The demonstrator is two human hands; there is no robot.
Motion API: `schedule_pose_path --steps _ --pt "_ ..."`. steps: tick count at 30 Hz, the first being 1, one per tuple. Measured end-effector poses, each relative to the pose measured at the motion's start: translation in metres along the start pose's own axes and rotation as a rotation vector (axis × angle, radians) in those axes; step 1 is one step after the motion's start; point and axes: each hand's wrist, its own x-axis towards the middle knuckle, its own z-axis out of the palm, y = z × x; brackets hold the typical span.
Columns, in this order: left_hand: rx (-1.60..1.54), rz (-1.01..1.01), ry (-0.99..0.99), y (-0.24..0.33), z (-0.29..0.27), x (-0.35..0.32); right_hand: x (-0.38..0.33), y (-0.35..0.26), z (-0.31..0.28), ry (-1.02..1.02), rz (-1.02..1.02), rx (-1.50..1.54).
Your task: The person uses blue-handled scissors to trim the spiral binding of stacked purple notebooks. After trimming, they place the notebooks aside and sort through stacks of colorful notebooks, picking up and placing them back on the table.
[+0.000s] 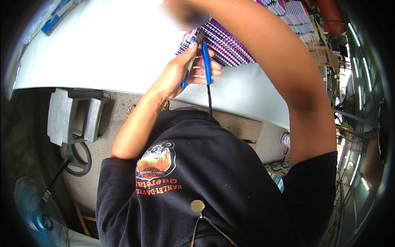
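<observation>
One pair of pliers [207, 64], grasped by the left grip [177, 71], is at twelve o'clock; the right grip [187, 14] is too blurred to tell. A box [323, 55] sits at two o'clock, contents unclear.

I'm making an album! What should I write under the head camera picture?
The left hand holds blue pliers by a purple stack on a white table.
</observation>
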Motion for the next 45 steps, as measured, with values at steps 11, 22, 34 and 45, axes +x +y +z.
schedule_pose_path --steps 11,22,34,45 --pt "-0.035 0.029 0.029 0.003 0.005 -0.007 0.042 -0.003 -0.03 -0.289 0.064 0.222" --pt "-0.083 0.049 0.27 0.014 0.012 -0.006 0.016 -0.01 -0.029 -0.008 -0.039 0.146" --pt "0.035 0.074 0.028 0.009 0.011 0.002 0.019 0.011 -0.013 0.106 -0.142 0.05" --pt "0.023 0.057 -0.065 0.008 0.016 0.001 -0.031 0.02 0.0 0.272 -0.136 -0.241"
